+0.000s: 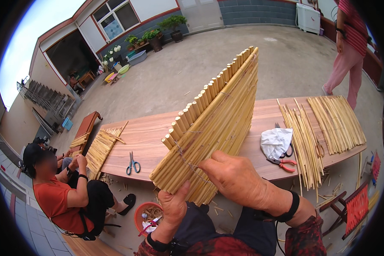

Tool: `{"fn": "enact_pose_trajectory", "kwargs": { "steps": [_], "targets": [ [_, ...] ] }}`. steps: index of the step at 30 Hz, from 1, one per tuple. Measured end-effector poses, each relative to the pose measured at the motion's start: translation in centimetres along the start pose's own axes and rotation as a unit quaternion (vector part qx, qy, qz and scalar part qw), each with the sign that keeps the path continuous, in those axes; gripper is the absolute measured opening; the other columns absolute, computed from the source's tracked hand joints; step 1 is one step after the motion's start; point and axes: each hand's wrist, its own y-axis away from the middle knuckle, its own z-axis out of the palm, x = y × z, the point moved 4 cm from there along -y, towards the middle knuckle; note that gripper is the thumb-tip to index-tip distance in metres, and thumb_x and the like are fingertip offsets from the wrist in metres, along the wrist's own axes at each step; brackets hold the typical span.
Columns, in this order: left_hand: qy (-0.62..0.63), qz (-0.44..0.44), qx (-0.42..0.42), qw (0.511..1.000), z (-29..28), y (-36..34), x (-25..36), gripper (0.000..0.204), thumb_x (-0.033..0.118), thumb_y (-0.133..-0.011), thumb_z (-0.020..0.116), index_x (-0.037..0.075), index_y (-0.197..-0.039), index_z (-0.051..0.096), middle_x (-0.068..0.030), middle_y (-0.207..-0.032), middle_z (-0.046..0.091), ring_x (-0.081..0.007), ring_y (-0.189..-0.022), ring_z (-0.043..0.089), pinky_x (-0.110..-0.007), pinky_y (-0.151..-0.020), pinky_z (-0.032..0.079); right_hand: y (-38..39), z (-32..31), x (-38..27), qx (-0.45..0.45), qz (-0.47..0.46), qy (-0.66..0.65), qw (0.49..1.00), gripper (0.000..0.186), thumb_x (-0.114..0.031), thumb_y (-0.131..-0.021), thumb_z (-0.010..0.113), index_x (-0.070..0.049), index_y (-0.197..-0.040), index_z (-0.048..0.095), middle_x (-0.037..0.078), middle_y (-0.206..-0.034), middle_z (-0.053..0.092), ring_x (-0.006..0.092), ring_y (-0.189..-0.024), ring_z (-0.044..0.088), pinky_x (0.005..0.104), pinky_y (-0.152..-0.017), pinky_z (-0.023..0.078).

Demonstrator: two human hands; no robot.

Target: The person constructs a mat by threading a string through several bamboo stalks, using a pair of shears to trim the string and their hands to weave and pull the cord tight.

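Note:
A mat of yellow reed stalks (226, 123), bound with thin twine, is tilted up in front of me, its near end above my lap. Beneath its lower left corner, my left hand (173, 209) is closed on the edge, the thumb lying against the outer stalk. My right hand (237, 175) is closed in a pinch at the mat's near face, where a line of twine (184, 155) runs to its fingertips. The fingertips partly hide the twine there.
The wooden table (158, 123) bears blue-handled scissors (133, 163), a white cloth (276, 143), red-handled pliers (282, 164), loose reeds (302, 145) and another mat (337, 123). A red basket (139, 217) stands by my left arm. One person sits left; another stands far right.

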Motion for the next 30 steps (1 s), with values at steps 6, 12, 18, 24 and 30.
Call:
{"fn": "enact_pose_trajectory", "kwargs": {
  "steps": [6,12,18,24,30],
  "targets": [
    [-0.016,0.003,0.003,1.0,0.2,0.4,0.1,0.027,-0.005,-0.079,0.057,-0.001,-0.106,0.057,-0.0066,-0.105,0.059,-0.0127,-0.096,0.054,-0.026,-0.085,0.039,-0.3,-0.6,-0.8,-0.042,0.001,0.034,0.999,0.012,-0.001,-0.068,0.053,-0.001,-0.08,0.05,0.013,-0.073,0.052,0.0303,-0.066,0.058,0.0362,-0.055,0.048],
    [-0.016,0.015,-0.005,1.0,0.9,0.9,0.1,0.027,-0.005,-0.079,0.057,-0.001,-0.106,0.057,-0.0064,-0.104,0.059,-0.0125,-0.096,0.054,-0.025,-0.085,0.04,0.1,-1.3,-1.2,-0.069,0.015,0.058,0.996,0.013,-0.001,-0.066,0.055,0.0,-0.079,0.051,0.013,-0.074,0.053,0.0309,-0.066,0.059,0.0365,-0.054,0.049],
    [-0.021,0.014,-0.019,0.999,1.1,1.1,-0.1,0.026,-0.004,-0.079,0.057,-0.001,-0.106,0.057,-0.0059,-0.103,0.059,-0.0117,-0.095,0.054,-0.025,-0.084,0.04,0.7,-1.5,-1.2,-0.044,0.017,0.057,0.997,0.016,-0.001,-0.066,0.055,-0.001,-0.082,0.051,0.013,-0.074,0.054,0.031,-0.065,0.059,0.0366,-0.054,0.049],
    [-0.034,0.022,-0.024,0.999,1.2,1.1,0.0,0.026,-0.003,-0.08,0.057,-0.001,-0.105,0.057,-0.0054,-0.102,0.059,-0.011,-0.094,0.054,-0.024,-0.083,0.04,1.0,-1.5,-0.9,-0.034,0.026,0.048,0.998,0.018,-0.002,-0.067,0.055,-0.002,-0.085,0.051,0.013,-0.074,0.054,0.0317,-0.066,0.059,0.0372,-0.054,0.049],
    [-0.053,0.008,-0.029,0.998,1.7,1.5,0.6,0.024,-0.002,-0.08,0.057,-0.002,-0.105,0.057,-0.005,-0.101,0.06,-0.0105,-0.093,0.054,-0.024,-0.082,0.04,1.3,-1.8,-1.2,-0.058,0.042,0.054,0.996,0.018,-0.002,-0.07,0.055,-0.003,-0.089,0.052,0.013,-0.076,0.054,0.0315,-0.067,0.058,0.037,-0.054,0.048]
  ]
}}
